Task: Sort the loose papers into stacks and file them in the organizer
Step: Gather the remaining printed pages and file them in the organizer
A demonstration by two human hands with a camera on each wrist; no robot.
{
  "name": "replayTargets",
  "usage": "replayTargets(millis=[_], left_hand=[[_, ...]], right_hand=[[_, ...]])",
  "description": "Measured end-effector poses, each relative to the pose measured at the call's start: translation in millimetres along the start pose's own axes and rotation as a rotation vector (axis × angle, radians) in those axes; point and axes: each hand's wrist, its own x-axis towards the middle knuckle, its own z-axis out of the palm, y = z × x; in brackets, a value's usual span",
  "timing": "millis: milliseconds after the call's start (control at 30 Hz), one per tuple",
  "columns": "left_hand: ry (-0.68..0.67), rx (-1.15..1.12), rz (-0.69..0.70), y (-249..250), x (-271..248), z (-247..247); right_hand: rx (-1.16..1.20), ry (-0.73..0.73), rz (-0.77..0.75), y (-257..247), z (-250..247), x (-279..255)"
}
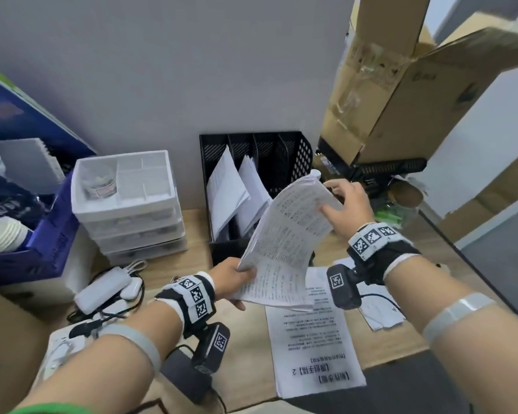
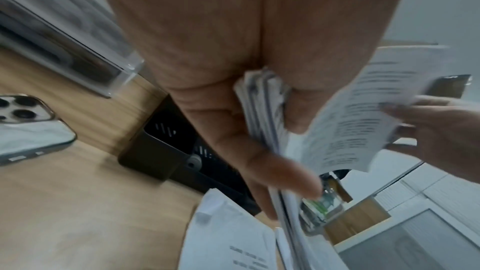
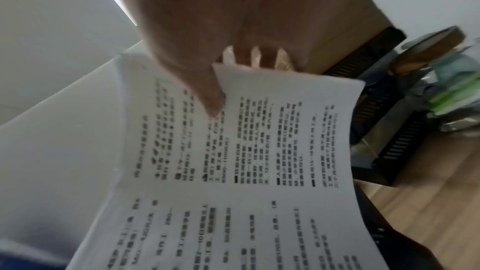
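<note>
Papers point(image 1: 284, 234): we hold a printed sheaf above the bench point(image 1: 245, 336), just near of the black organizer point(image 1: 299, 156) standing against the far wall. Our left hand point(image 1: 234, 277) pinches the near corner to carry the weight; our right hand point(image 1: 346, 201) grips the far edge, thumb on top, apparently to steer it toward a free slot. Two left slots already hold sheets. More sheets point(image 1: 314, 348) lie loose below.

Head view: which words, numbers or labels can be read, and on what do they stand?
"2": white printed sheet lying on the wooden table, upside down.
Held white paper stack: print too blurred.
Brown cardboard box, blue plastic crate: marks unreadable.
</note>
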Motion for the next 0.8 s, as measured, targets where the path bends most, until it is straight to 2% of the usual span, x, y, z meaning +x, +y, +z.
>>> replayTargets(millis=[33,67,133,167,200,267,400,467,633,800], left_hand=[[0.025,-0.006,0.013,4,0,3],[0.051,-0.007,0.028,10,0,7],[0.120,-0.004,0.064,21,0,15],[0.158,0.008,0.085,26,0,19],[0.192,0.043,0.112,31,0,23],[0.239,0.198,0.184,37,3,28],[0.297,0.478,0.335,45,10,37],[0.334,0.552,0.367,48,15,39],[0.284,0.333,0.373,56,36,48],[0.347,0.383,0.217,65,76,53]], right_hand=[[-0.004,0.082,0.178,0,2,0],[0.044,0.051,0.346,-4,2,-2],[0.376,-0.264,0.552,-14,2,-9],[0.580,-0.435,0.616,-22,1,-15],[0.717,-0.540,0.636,-30,2,-20],[0.794,-0.541,0.571,-45,2,-21],[0.836,-0.308,0.631,-60,-5,3],[0.764,-0.239,0.627,-60,-10,17],[0.543,-0.343,0.500,-64,-17,48],[0.468,-0.414,0.371,-62,-15,85]])
